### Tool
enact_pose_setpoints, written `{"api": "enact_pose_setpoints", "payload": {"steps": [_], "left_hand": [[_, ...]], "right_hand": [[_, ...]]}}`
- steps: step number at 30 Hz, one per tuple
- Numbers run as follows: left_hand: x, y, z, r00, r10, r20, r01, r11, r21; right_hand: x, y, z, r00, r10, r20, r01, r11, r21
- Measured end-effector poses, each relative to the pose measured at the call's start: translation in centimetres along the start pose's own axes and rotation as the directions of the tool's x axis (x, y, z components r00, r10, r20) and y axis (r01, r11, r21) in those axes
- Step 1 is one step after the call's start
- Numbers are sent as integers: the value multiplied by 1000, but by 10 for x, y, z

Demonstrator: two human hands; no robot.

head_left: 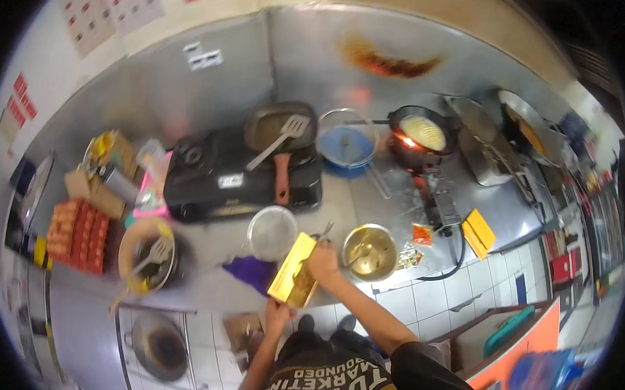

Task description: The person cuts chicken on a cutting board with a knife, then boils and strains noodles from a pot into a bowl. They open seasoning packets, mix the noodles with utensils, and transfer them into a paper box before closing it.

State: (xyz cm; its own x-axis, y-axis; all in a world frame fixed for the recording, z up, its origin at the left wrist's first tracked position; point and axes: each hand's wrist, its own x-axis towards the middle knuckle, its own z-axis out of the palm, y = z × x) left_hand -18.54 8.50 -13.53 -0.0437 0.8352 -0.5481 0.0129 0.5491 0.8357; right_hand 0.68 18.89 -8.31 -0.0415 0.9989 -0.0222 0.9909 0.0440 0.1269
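My left hand (279,312) is closed on the lower end of a yellow box (293,269) at the counter's front edge. At the box's upper right side is my right hand (322,261), its fingers bent against it; a small metal utensil (326,229) shows just beyond them. Whether these fingers hold the box or the utensil is too small to tell. A steel bowl (369,253) with yellowish residue stands right of my right hand. A purple cloth (251,273) lies left of the box, and a round strainer (272,233) is behind it.
A black stove (214,178) carries a square pan (280,130) and a slotted spatula (294,127). Flames show beside a pan with pale food (423,132). Egg trays (79,236) and a bowl with a spatula (146,254) stand left. An orange packet (421,234) lies right.
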Motion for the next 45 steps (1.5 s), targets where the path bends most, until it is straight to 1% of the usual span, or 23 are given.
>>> {"api": "enact_pose_setpoints", "payload": {"steps": [1, 3, 4, 6, 7, 9, 11, 13, 15, 19, 20, 22, 23, 25, 29, 31, 32, 34, 36, 41, 42, 44, 45], "left_hand": [[-4, 5, -1, 999, -54, -6, 54, 998, -14], [-8, 14, -3, 1000, -8, 29, 8, 1000, 13], [-8, 17, -4, 999, 23, 25, -23, 999, 25], [-6, 16, -4, 999, 22, 34, -22, 1000, 2], [-2, 15, -5, 1000, 6, 7, -6, 999, -32], [4, 1, -9, 997, 75, 21, -75, 997, 11], [9, -9, -19, 981, 187, 53, -192, 974, 117], [-15, 6, -14, 992, 97, -77, -91, 993, 70], [-41, 29, -6, 984, 32, -174, -33, 999, -5], [-78, 85, 55, 997, 57, -47, -65, 983, -170], [-86, 93, 78, 998, 63, 4, -61, 979, -194], [-106, 107, 131, 992, 62, 112, -34, 970, -240], [-116, 111, 160, 983, 60, 173, -14, 967, -253], [-135, 115, 224, 954, 44, 297, 38, 963, -266], [-173, 118, 361, 827, -7, 562, 158, 963, -221], [-191, 118, 428, 738, -45, 674, 211, 963, -167], [-199, 117, 462, 691, -65, 720, 233, 963, -137], [-213, 113, 531, 588, -111, 802, 276, 959, -70], [-222, 105, 604, 473, -153, 868, 305, 952, 2], [-248, 77, 794, 179, -259, 949, 357, 916, 183], [-255, 72, 833, 122, -279, 952, 364, 905, 219], [-275, 66, 914, 8, -313, 950, 357, 888, 289], [-287, 61, 953, -52, -334, 941, 357, 874, 330]], "right_hand": [[5, 1, -7, 999, 44, -15, -44, 999, -12], [4, 3, -23, 998, -52, 29, 48, 992, 120], [4, 4, -14, 1000, -17, 21, 14, 994, 113], [3, 10, 0, 986, -146, -82, 146, 989, -7], [5, 14, -4, 989, -114, -96, 113, 993, -15], [7, 19, -21, 974, -177, 142, 163, 981, 102], [3, 27, -31, 983, -171, 69, 162, 979, 123], [-5, 35, -42, 985, -170, 0, 168, 975, 145], [-21, 49, -58, 987, -124, -107, 149, 953, 265], [-69, 112, -101, 995, -20, -97, 69, 837, 543], [-85, 137, -103, 994, 26, -103, 33, 846, 533], [-119, 192, -106, 978, 125, -167, 20, 741, 672], [-139, 223, -107, 974, 151, -171, 0, 750, 661], [-188, 292, -111, 929, 340, -147, -112, 638, 762], [-292, 435, -130, 848, 505, -160, -195, 578, 793], [-335, 495, -121, 760, 649, -32, -408, 514, 755], [-358, 524, -120, 744, 668, -33, -426, 511, 746], [-402, 578, -126, 635, 771, 43, -567, 428, 704], [-442, 633, -116, 565, 823, 60, -619, 375, 690], [-528, 762, -114, 313, 944, 102, -736, 173, 654], [-547, 784, -112, 290, 951, 107, -743, 153, 651], [-580, 835, -118, 144, 981, 130, -661, -2, 750], [-596, 859, -121, 114, 985, 133, -677, -21, 735]]}}
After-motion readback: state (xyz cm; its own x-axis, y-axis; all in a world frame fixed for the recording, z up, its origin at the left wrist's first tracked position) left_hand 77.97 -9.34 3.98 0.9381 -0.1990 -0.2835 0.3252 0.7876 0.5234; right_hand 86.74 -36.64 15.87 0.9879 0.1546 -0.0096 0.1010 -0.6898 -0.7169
